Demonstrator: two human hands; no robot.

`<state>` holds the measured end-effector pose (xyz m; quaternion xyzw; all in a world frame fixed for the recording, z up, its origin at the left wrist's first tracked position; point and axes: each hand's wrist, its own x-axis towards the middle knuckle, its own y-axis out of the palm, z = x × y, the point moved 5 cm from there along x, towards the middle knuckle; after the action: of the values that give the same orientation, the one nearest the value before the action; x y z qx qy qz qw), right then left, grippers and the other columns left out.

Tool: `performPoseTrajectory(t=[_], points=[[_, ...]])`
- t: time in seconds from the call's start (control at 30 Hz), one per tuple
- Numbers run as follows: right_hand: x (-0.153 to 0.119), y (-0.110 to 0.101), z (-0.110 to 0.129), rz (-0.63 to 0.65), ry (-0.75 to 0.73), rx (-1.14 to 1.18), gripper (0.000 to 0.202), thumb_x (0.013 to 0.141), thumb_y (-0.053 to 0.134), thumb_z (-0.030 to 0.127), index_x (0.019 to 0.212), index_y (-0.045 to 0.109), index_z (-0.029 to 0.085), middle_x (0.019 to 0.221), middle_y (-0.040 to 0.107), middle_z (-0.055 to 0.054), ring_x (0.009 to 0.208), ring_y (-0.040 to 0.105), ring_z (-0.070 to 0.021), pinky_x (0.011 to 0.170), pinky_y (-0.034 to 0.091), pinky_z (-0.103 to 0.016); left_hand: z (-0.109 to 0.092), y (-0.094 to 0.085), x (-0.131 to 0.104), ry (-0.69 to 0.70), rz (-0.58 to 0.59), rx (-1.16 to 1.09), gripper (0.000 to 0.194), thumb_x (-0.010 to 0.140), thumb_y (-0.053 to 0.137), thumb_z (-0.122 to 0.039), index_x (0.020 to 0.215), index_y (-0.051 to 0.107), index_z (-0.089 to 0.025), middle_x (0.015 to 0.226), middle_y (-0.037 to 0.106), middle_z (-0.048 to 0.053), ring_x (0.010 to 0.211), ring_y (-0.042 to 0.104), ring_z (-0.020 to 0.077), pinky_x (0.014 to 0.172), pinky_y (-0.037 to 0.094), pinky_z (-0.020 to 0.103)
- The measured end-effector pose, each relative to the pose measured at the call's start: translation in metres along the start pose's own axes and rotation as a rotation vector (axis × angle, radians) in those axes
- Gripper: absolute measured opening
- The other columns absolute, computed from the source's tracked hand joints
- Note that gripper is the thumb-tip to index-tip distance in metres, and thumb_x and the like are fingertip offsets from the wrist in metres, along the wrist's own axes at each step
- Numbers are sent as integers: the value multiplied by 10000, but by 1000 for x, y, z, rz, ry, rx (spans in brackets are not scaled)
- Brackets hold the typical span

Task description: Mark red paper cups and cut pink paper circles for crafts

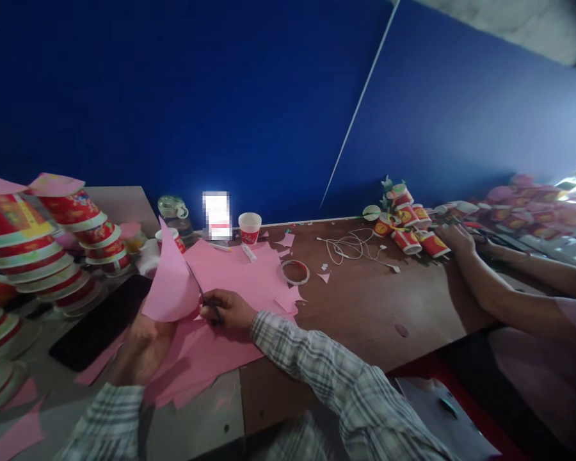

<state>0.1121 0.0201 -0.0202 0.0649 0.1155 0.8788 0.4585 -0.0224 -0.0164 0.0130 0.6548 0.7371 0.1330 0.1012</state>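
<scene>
My left hand (146, 339) holds up a curved piece of pink paper (170, 282), its fingers partly hidden behind the sheet. Dark scissors (214, 310) are in my right hand (229, 310), their blades pointing up and left along the paper's right edge. Beneath both hands lie larger pink sheets (244, 275) with ragged, cut edges. A roll of tape (295, 273) rests at the right edge of these sheets, and a white and red paper cup (250, 227) stands behind them.
Stacked red paper cups (67, 269) and a black phone (100, 323) are on the left. A white cable (348, 248) lies on the brown table (355, 320). At the right, another person's hands (456, 240) are near decorated cups (408, 224). A glass jar (173, 208) stands behind.
</scene>
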Motion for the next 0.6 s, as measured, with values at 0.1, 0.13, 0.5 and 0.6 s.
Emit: performPoseTrajectory(t=[0.1, 0.13, 0.5, 0.6], points=[[-2, 6, 1, -6, -17, 40, 339, 649, 660, 362, 914, 547, 184, 706, 488, 1, 609, 433, -90, 579, 362, -219, 1, 1, 0, 20, -51, -20, 770, 385, 665, -508, 1107, 499, -300, 1064, 584, 50, 1039, 467, 269, 815, 415, 411], [-3, 7, 1, -3, -24, 40, 338, 650, 657, 359, 918, 548, 184, 708, 487, -1, 615, 434, -93, 581, 362, -220, 1, -1, -1, 5, -73, -13, 726, 415, 654, -505, 1097, 506, -303, 1058, 587, 43, 1030, 474, 265, 813, 419, 407], [-10, 20, 7, -70, -88, -118, 400, 663, 636, 423, 989, 551, 206, 719, 494, -15, 598, 433, -114, 573, 367, -247, -1, 5, -11, 49, -256, 112, 582, 508, 622, -442, 1047, 548, -234, 1000, 612, 57, 1000, 497, 271, 802, 432, 413], [-15, 25, 13, 1, -71, -154, 419, 683, 616, 433, 1028, 545, 205, 705, 487, -13, 582, 421, -113, 557, 358, -244, -4, 1, -12, -39, -309, 55, 486, 598, 542, -456, 1019, 569, -213, 986, 618, 68, 995, 503, 267, 768, 459, 404]])
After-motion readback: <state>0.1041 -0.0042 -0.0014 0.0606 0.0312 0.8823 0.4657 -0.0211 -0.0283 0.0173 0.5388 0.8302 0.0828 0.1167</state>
